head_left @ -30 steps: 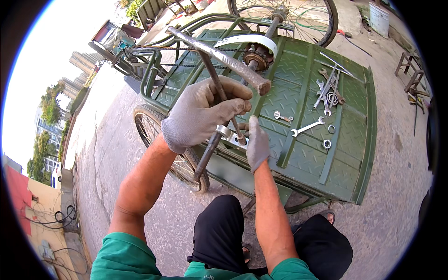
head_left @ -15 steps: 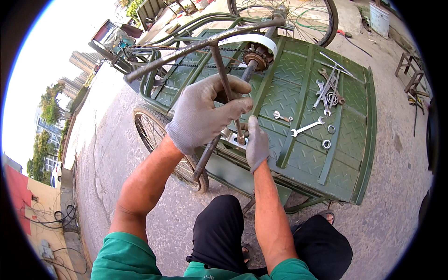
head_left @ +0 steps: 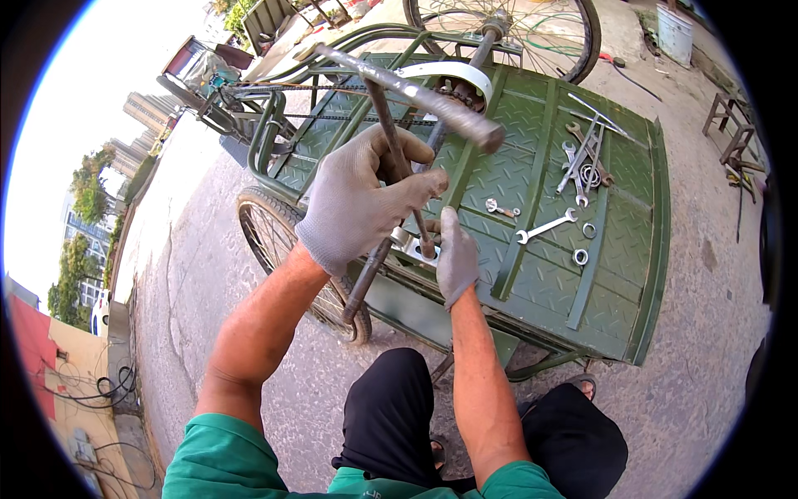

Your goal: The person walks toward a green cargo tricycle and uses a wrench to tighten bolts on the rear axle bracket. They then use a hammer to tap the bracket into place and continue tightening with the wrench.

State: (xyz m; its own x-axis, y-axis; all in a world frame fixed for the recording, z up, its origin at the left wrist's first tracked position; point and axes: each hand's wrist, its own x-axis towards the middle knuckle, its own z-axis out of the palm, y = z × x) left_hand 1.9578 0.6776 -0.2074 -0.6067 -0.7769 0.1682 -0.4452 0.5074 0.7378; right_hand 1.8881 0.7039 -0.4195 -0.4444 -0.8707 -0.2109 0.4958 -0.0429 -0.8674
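Observation:
A rusty T-handle socket wrench stands with its socket end down on a silver bracket at the near edge of a green cart bed. My left hand, in a grey glove, is closed loosely round its upright shaft, with thumb and forefinger curled about it. The crossbar lies above that hand, its thick end toward the right. Beside the shaft's lower end, my gloved right hand is closed with the thumb up. Its curled fingers are partly hidden, so what they grip is unclear. A dark axle passes just behind the bracket.
On the ribbed bed lie an open-end wrench, several piled wrenches, a small tool and metal rings. A sprocket with chain sits beyond my hands. Spoked wheels flank the cart. A white bucket stands far right.
The T-handle's crossbar has turned: it sloped up toward the right before, and now slopes down toward the right. Both hands have stayed almost in place.

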